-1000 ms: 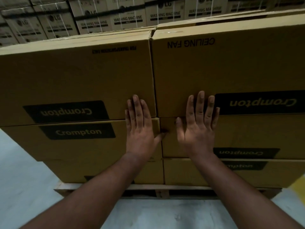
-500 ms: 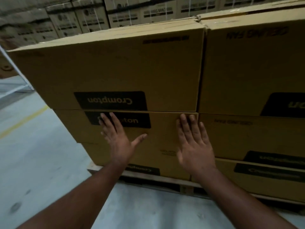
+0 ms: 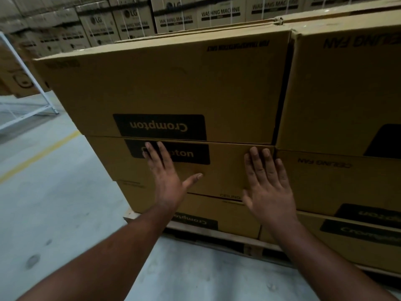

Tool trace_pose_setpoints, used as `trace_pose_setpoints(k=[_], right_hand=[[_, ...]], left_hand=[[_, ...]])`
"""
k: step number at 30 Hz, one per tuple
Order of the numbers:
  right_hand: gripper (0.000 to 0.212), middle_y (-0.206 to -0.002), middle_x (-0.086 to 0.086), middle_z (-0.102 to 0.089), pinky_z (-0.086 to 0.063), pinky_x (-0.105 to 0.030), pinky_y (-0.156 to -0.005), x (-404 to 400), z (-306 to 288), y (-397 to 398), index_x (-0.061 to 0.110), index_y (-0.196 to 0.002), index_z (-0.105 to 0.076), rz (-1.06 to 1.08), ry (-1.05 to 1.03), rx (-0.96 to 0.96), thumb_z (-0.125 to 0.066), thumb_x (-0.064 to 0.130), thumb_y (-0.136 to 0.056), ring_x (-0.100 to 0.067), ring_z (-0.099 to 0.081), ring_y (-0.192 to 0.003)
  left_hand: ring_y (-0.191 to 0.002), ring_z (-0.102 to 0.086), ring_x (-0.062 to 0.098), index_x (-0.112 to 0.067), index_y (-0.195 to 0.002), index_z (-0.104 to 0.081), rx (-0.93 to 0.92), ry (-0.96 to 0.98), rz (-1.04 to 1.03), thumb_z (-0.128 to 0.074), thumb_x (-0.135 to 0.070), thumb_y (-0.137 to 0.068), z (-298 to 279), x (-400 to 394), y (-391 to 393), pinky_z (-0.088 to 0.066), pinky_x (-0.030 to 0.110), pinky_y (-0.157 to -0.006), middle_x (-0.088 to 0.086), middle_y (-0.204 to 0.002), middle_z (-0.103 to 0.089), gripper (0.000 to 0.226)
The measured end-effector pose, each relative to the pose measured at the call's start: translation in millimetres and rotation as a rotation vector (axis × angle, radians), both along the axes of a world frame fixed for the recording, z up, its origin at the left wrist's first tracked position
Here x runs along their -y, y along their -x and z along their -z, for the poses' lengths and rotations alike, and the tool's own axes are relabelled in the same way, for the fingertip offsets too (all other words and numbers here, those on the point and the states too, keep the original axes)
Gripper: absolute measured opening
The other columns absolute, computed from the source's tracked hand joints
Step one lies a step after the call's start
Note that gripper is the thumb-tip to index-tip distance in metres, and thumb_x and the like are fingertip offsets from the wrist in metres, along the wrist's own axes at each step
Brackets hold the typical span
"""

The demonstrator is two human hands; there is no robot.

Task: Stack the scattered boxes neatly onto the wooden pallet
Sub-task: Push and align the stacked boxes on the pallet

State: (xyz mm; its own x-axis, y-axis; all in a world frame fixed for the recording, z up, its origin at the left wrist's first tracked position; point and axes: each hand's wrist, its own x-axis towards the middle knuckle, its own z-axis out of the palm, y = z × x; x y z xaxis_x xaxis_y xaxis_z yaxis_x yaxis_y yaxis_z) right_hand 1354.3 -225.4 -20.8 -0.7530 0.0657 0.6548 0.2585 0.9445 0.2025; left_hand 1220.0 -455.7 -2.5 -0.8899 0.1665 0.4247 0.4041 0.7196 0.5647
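Note:
Brown Crompton ceiling fan boxes stand stacked in two columns on a wooden pallet [image 3: 201, 232]. The left column has a top box [image 3: 173, 83], a middle box [image 3: 223, 170] and a bottom box [image 3: 227, 216]. My left hand [image 3: 167, 181] lies flat on the middle box's front, fingers straight over its black label. My right hand [image 3: 269, 187] presses flat on the same box near its right edge. The right column [image 3: 347, 94] stands beside it with a narrow gap between the top boxes.
Washing machine cartons [image 3: 173, 20] fill the background behind the stack. A white metal frame [image 3: 28, 77] stands at the left on the grey concrete floor [image 3: 43, 203], which carries a yellow line [image 3: 39, 155].
My view and both hands have shifted left from the seam between the columns onto the left column's middle box. Both palms stay flat on the cardboard.

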Motion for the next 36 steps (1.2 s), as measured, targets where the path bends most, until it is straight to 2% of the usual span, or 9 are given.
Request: trace_pose_setpoints(k=[4,8,12,16,20,24,30,33,36], right_hand=[[0.112,-0.176,-0.010,0.002,-0.007,-0.051,-0.130,2,7,-3,0.011,-0.167,-0.006,-0.014,-0.009,0.027,-0.076,0.041,-0.085,-0.031,0.002,-0.162],[0.110,-0.176,-0.011,0.000,-0.007,-0.052,-0.130,-1,4,-6,0.011,-0.167,-0.008,-0.022,-0.011,-0.002,-0.076,0.041,-0.086,-0.031,0.001,-0.162],[0.100,-0.175,-0.013,0.006,0.001,-0.049,-0.130,-10,-17,-2,0.008,-0.167,-0.003,0.005,0.037,-0.132,-0.061,0.043,-0.093,-0.031,0.009,-0.161],[0.102,-0.174,-0.014,0.008,0.005,-0.048,-0.130,-21,-35,1,0.006,-0.166,-0.002,0.075,0.185,-0.223,-0.052,0.056,-0.092,-0.030,0.010,-0.161],[0.097,-0.175,-0.013,0.006,0.002,-0.050,-0.130,-24,-32,-3,0.008,-0.166,-0.001,0.054,0.193,-0.224,-0.044,0.060,-0.097,-0.031,0.006,-0.161],[0.097,-0.175,-0.014,0.005,0.002,-0.051,-0.129,-23,-30,0,0.008,-0.166,-0.002,0.056,0.195,-0.231,-0.045,0.061,-0.098,-0.032,0.004,-0.161],[0.106,-0.175,-0.015,0.005,0.003,-0.052,-0.129,-22,-29,2,0.006,-0.166,-0.002,0.066,0.205,-0.227,-0.050,0.063,-0.091,-0.033,0.005,-0.161],[0.108,-0.175,-0.015,0.005,0.003,-0.053,-0.129,-19,-31,-1,0.006,-0.166,-0.002,0.053,0.222,-0.215,-0.054,0.060,-0.089,-0.034,0.005,-0.161],[0.102,-0.175,-0.012,0.005,0.001,-0.053,-0.130,-13,-42,-12,0.008,-0.167,-0.004,-0.007,0.289,-0.215,-0.056,0.052,-0.091,-0.033,0.004,-0.162]], left_hand=[[-0.153,0.032,0.026,-0.029,-0.160,0.024,-0.012,0.007,-0.008,-0.077,-0.068,-0.071,6,10,0,0.000,0.058,-0.119,-0.001,-0.164,0.040,0.140],[-0.154,0.030,0.022,-0.030,-0.161,0.022,-0.040,0.050,0.023,-0.073,-0.069,-0.074,11,21,1,-0.002,0.058,-0.122,-0.001,-0.165,0.038,0.134],[-0.157,0.024,0.026,-0.021,-0.163,0.016,-0.191,0.119,0.119,-0.071,-0.070,-0.077,-5,9,-7,0.001,0.056,-0.123,0.008,-0.168,0.031,0.132],[-0.158,0.018,0.032,-0.013,-0.164,0.008,-0.382,0.246,0.251,-0.066,-0.073,-0.081,-34,-28,-20,0.012,0.044,-0.127,0.014,-0.170,0.022,0.126],[-0.157,0.019,0.035,-0.010,-0.164,0.007,-0.391,0.236,0.238,-0.061,-0.076,-0.079,-47,-57,-32,0.013,0.042,-0.127,0.017,-0.169,0.023,0.128],[-0.157,0.021,0.034,-0.012,-0.164,0.010,-0.375,0.273,0.242,-0.063,-0.074,-0.079,-44,-52,-33,0.015,0.040,-0.126,0.017,-0.169,0.024,0.128],[-0.158,0.015,0.035,-0.013,-0.165,0.004,-0.436,0.382,0.271,-0.070,-0.068,-0.080,-39,-34,-22,0.003,0.046,-0.126,0.017,-0.171,0.017,0.126],[-0.158,0.014,0.036,-0.012,-0.165,0.002,-0.429,0.369,0.290,-0.071,-0.065,-0.082,-39,-32,-25,0.004,0.046,-0.127,0.017,-0.171,0.017,0.122],[-0.159,0.009,0.036,-0.011,-0.165,-0.003,-0.484,0.354,0.394,-0.076,-0.050,-0.086,-47,-43,-41,0.005,0.045,-0.128,0.018,-0.172,0.012,0.115]])
